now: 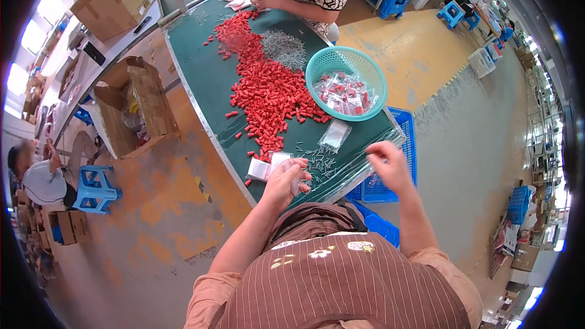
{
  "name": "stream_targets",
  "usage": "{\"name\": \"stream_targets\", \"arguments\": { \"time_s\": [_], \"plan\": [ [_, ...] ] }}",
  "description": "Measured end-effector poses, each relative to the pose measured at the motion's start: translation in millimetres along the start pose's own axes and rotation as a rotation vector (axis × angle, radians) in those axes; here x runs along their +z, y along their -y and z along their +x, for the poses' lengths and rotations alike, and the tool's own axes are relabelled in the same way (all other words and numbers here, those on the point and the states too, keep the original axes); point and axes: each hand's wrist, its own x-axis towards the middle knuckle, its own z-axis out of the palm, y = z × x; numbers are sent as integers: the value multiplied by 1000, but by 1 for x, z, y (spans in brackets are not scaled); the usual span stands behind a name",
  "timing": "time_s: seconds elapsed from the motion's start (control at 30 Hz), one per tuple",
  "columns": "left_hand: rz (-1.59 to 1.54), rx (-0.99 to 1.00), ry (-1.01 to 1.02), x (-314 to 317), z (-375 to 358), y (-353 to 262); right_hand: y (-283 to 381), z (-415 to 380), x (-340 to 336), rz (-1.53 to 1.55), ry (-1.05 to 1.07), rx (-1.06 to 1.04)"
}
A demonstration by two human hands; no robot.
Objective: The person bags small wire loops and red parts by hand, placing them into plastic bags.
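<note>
My left hand (pixel 286 181) is closed on a small clear plastic bag (pixel 295 185) above the near end of the green table (pixel 201 79). Stacks of small white bags (pixel 258 169) lie just left of it. My right hand (pixel 388 163) hangs over the table's right corner with its fingers curled together; whatever they hold, if anything, is too small to make out. Red plastic pieces (pixel 274 94) form a long heap, beside a pile of grey metal screws (pixel 283 49). Loose screws (pixel 322 163) lie between my hands, near a pack of clear bags (pixel 335 134).
A green basket (pixel 346 53) of filled bags stands at the table's right edge. Beyond it a blue crate (pixel 407 123) sits lower down. A co-worker's hands (pixel 263 0) are at the far end. Left are an open carton (pixel 113 113) and a blue stool (pixel 97 190).
</note>
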Motion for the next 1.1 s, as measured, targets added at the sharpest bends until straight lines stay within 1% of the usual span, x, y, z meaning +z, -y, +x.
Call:
{"name": "stream_targets", "arguments": {
  "time_s": [0.03,0.07,0.17,0.2,0.27,0.37,0.4,0.5,0.57,0.67,0.7,0.8,0.9,1.0,1.07,1.1],
  "plan": [
    [5,-5,29,0,0,1,1,0,18,50,68,-39],
    [8,-9,55,-2,0,3,9,-1,34,80,137,-31],
    [4,6,99,-4,-4,6,20,-2,78,193,258,-95],
    [-1,16,110,-3,-5,7,29,-2,88,191,277,-103],
    [-7,24,109,1,-8,7,28,0,107,128,261,-224],
    [-18,36,79,4,-15,1,20,-1,119,356,334,30],
    [-22,38,63,4,-16,0,20,0,119,353,355,39],
    [161,96,25,-12,-9,9,18,3,110,331,394,70],
    [162,125,-19,-10,-8,11,18,3,106,303,403,83],
    [154,149,-62,-7,-6,10,16,2,107,295,350,43],
    [149,152,-72,-6,-5,11,15,2,107,331,356,55],
    [171,134,-35,-7,-7,11,14,1,110,419,368,94],
    [148,177,-19,2,-10,9,6,2,113,443,359,125],
    [168,90,-22,3,-13,4,2,3,116,457,328,129],
    [114,67,24,-7,-10,8,3,5,116,480,306,120],
    [87,56,47,-13,-8,11,4,6,116,528,296,148]
  ]
}}
